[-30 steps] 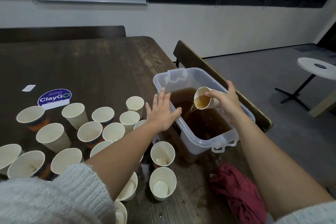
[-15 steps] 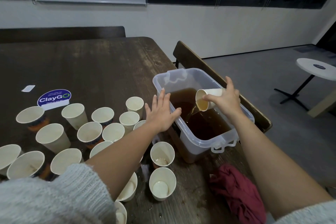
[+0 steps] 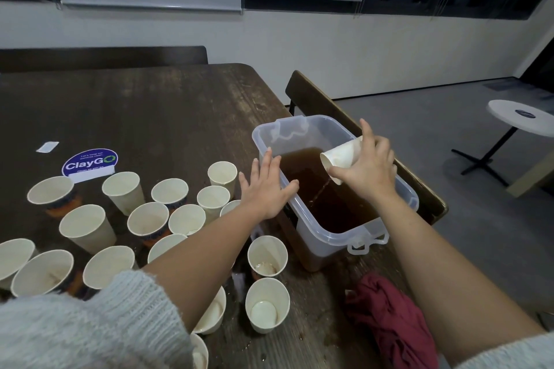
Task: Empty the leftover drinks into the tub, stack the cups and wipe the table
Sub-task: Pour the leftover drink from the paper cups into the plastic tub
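Observation:
A clear plastic tub (image 3: 335,238) part full of brown drink stands at the table's right edge. My right hand (image 3: 370,172) grips a white paper cup (image 3: 340,154) tipped mouth-down over the tub, and a thin brown stream runs from it into the liquid. My left hand (image 3: 265,187) lies flat with straight fingers against the tub's left rim. Several upright paper cups (image 3: 148,220) crowd the dark wooden table (image 3: 156,111) to the left. A dark red cloth (image 3: 389,320) lies crumpled near the front, by my right forearm.
A wooden chair back (image 3: 323,100) rises just behind the tub. A round blue ClayGo sticker (image 3: 89,162) and a small white label (image 3: 47,147) sit on the table. A small white round table (image 3: 521,118) stands on the floor at far right.
My right hand has tipped the cup further, from a slant to mouth-down, and the pour has thinned to a trickle. My left hand has stayed on the tub's rim.

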`<state>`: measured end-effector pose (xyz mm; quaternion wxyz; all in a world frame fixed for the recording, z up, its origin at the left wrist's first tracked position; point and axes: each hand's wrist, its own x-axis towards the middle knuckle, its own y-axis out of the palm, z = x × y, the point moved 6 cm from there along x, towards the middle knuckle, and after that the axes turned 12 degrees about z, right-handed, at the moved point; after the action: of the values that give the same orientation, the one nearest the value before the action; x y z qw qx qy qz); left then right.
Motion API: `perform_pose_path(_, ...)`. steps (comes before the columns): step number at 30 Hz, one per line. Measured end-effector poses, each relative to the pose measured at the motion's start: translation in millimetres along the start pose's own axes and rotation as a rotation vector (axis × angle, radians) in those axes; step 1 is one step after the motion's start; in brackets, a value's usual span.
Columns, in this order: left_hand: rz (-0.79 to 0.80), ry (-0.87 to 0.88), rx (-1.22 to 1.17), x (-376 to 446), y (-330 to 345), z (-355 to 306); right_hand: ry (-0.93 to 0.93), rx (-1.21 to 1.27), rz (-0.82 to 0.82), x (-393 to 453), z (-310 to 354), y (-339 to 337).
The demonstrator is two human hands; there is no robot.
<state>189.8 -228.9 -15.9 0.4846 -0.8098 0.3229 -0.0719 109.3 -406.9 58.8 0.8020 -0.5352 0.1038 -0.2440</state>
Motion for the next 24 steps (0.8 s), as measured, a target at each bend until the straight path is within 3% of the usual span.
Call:
perform_pose_path(5,0.060,-0.010,0.035,3.4,-0.8,2.5,-0.110,-0.090,-0.045,-9.3,12.0,1.9)
perform_pose_path(7,0.108,-0.008,0.068,3.0,-6.3,2.3,-0.076,0.123,-0.002,-7.8,14.8,3.3)
perform_pose_path(10,0.109,0.123,0.030,-2.2,-23.3,-5.0,-0.045,0.712,0.156,-4.5,27.4,12.2)
perform_pose_path(13,-0.130,0.416,-0.372,-29.3,-61.8,-14.2,-0.036,1.174,0.367,-12.0,61.8,25.6)
perform_pose_path(16,-0.368,0.440,-0.513,-58.8,-97.9,-0.8,-0.081,1.384,0.578,-21.5,106.7,44.6)
perform_pose_path(19,-0.545,0.386,-0.495,-93.4,-127.5,33.7,-0.185,1.425,0.756,-36.6,164.7,67.8)
perform_pose_path(24,-0.724,0.252,-0.421,-175.7,-175.4,130.9,-0.317,1.288,1.015,-82.3,284.8,113.8)
